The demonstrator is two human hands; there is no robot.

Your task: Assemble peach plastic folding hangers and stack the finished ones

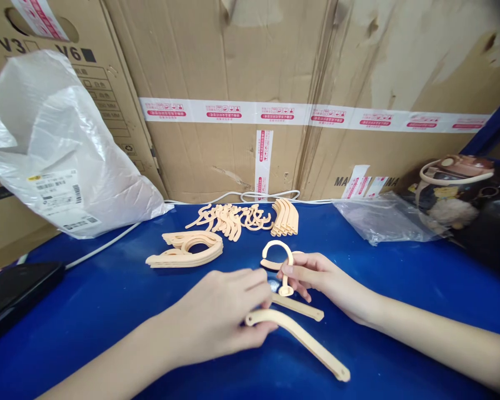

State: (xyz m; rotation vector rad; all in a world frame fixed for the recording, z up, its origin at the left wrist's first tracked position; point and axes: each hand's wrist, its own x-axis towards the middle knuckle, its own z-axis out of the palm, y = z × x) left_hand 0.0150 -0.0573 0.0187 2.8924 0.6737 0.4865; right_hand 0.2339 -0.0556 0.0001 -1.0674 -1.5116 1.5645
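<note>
My left hand grips a peach-coloured plastic hanger arm near one end; the arm slants down to the right. Between the thumb and fingers of my right hand is a peach hanger hook, upright, its open curve at the top and its round base at the bottom. Behind the hands a second, straighter-looking hanger arm lies on the blue table, partly covered by my left hand. Another curved peach piece shows behind the hook, mostly hidden by it and my right hand.
Stacked folded hangers lie left of centre. Farther back are a pile of loose hooks and a row of hanger arms. A white plastic bag, a black phone-like object, a clear bag and cardboard boxes surround the blue table.
</note>
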